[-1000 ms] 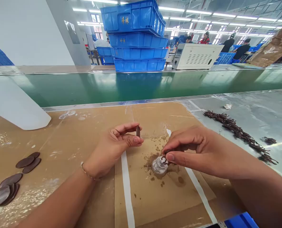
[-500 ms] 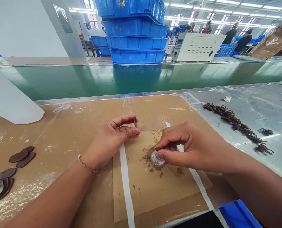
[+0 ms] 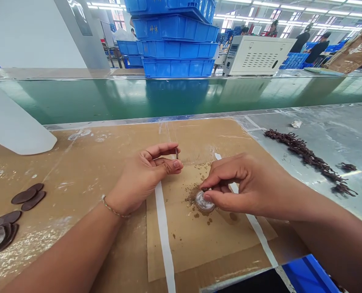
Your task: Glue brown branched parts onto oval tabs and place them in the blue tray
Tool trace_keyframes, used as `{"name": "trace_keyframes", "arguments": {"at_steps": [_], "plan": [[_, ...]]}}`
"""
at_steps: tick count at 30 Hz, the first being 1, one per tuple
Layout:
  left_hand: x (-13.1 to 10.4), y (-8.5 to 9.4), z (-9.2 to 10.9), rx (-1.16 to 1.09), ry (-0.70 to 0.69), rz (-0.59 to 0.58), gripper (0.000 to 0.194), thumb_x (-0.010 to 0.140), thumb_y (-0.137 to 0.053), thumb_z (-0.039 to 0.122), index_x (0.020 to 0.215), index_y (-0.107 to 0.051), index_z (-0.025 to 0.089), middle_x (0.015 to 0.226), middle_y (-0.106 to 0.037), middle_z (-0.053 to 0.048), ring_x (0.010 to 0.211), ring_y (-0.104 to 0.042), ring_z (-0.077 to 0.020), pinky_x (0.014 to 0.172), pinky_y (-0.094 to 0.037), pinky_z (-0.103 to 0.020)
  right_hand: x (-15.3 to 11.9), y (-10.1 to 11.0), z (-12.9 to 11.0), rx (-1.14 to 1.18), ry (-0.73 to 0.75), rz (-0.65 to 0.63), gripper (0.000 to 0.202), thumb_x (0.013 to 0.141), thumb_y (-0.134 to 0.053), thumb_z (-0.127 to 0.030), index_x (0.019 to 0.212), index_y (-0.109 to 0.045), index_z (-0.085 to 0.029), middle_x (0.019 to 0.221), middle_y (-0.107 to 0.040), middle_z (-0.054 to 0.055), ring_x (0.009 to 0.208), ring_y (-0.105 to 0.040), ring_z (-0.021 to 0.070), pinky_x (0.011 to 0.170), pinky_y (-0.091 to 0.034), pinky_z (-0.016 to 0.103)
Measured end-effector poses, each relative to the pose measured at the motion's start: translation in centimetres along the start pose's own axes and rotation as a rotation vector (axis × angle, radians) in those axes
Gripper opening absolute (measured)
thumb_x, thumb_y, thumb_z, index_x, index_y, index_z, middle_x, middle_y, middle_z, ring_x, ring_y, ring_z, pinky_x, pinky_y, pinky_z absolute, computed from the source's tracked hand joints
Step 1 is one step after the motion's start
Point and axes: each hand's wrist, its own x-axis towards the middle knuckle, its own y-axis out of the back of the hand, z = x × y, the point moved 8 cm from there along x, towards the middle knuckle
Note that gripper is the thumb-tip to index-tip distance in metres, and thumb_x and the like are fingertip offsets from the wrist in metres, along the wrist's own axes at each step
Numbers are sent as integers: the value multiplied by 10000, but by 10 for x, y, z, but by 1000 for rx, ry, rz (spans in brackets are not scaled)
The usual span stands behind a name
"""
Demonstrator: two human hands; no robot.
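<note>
Between thumb and fingers, my left hand [image 3: 152,173] pinches a thin dark piece [image 3: 176,153], seen edge-on above the cardboard. To its right, my right hand [image 3: 238,185] is closed with its fingertips at a small round, whitish metallic container [image 3: 204,201]. A small dark bit shows at those fingertips; too little of it is visible to name. The container sits on a taped brown sheet [image 3: 199,248] with wet spots around it. At the far left lie several dark oval discs [image 3: 23,196], some overlapping.
A long row of dark twisted pieces [image 3: 303,154] lies on the grey table at right. A white panel [image 3: 18,126] juts in at left. Beyond the green strip [image 3: 107,97] stand stacked blue crates [image 3: 179,67] and a beige metal box [image 3: 258,55]. People are in the background.
The view has shifted slightly, moving most of the scene a little up and right. Both hands keep nearly the same pose, the right still at the round container.
</note>
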Motion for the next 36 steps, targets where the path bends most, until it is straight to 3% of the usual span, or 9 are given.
{"name": "trace_keyframes", "arguments": {"at_steps": [21, 28, 36], "plan": [[-2, 0, 3, -7, 2, 2, 463, 733, -812, 309, 1153, -645, 209, 977, -705, -19, 805, -672, -98, 797, -562, -184, 1, 3, 3, 59, -33, 32, 119, 810, -631, -260, 817, -739, -210, 728, -732, -17, 655, -669, 147, 544, -472, 241], [-2, 1, 5, -23, -20, 14, 473, 690, -841, 283, 1125, -667, 216, 1114, -676, -32, 809, -664, -97, 776, -562, -174, 1, 2, 5, 73, -57, 31, 128, 797, -630, -272, 797, -739, -204, 726, -731, 2, 661, -674, 169, 532, -470, 255], [-2, 3, 4, -29, -16, 20, 489, 667, -855, 284, 1115, -668, 224, 1095, -684, -34, 824, -674, -116, 795, -566, -199, 1, 2, 6, 69, -57, 36, 131, 791, -628, -280, 780, -737, -208, 719, -730, 6, 650, -675, 174, 536, -470, 265]]}}
